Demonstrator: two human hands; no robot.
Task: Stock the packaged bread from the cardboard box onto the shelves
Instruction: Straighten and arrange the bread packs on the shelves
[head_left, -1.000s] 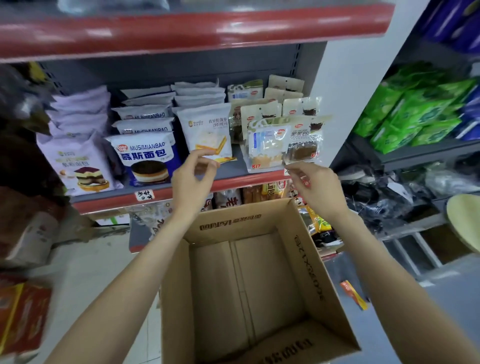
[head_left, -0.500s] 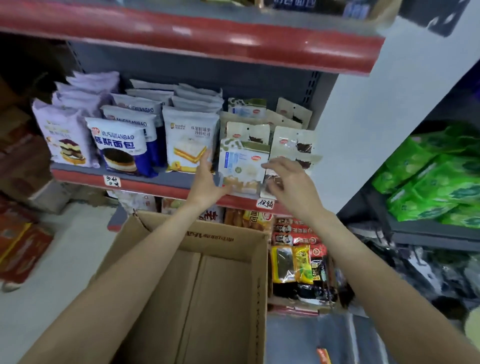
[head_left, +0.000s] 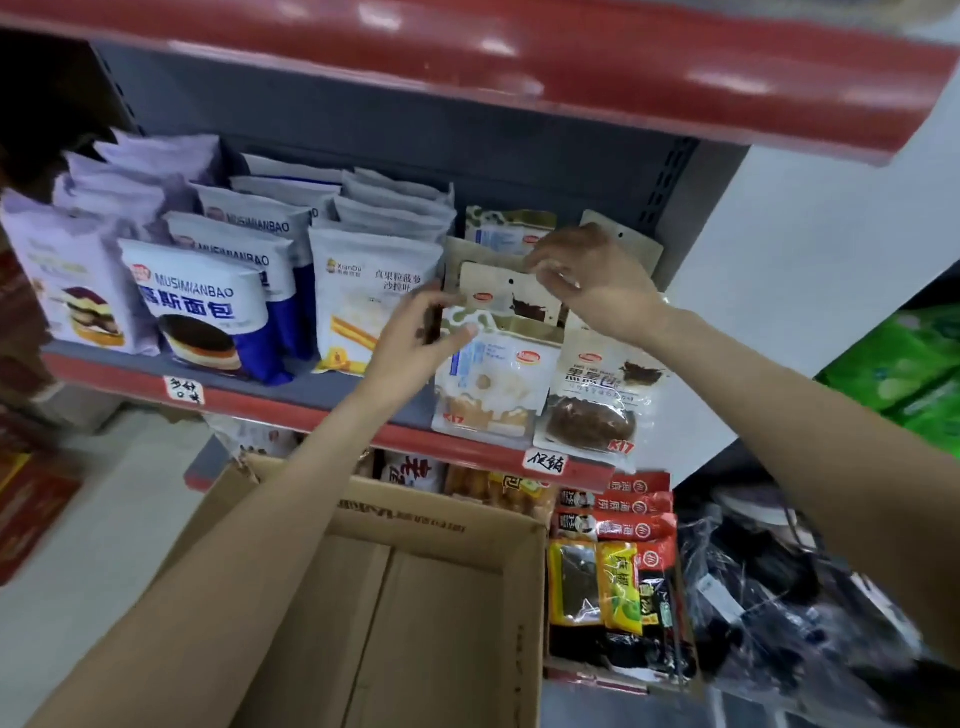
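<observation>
The cardboard box (head_left: 441, 519) stands open below the shelf, and its inside shows no packets. On the grey shelf (head_left: 332, 389) stand rows of packaged bread. My left hand (head_left: 415, 332) pinches the top left corner of the front white-and-blue bread packet (head_left: 488, 389). To its right stands a dark bread packet (head_left: 592, 400). My right hand (head_left: 597, 280) is higher and further back, its curled fingers on the top edge of a beige bread packet (head_left: 498, 296) in the second row.
Purple (head_left: 72, 280), blue Musimianbao (head_left: 202, 312) and white (head_left: 363, 301) bread bags fill the shelf's left part. A red-edged shelf (head_left: 571, 67) hangs close overhead. Snack packs (head_left: 613, 571) sit lower right, green bags (head_left: 904, 364) far right, and floor (head_left: 104, 519) lies left of the box.
The view has moved closer to the shelf. My right hand rose from the front dark packet to the beige packet behind. My left hand shifted onto the white-and-blue packet's top corner.
</observation>
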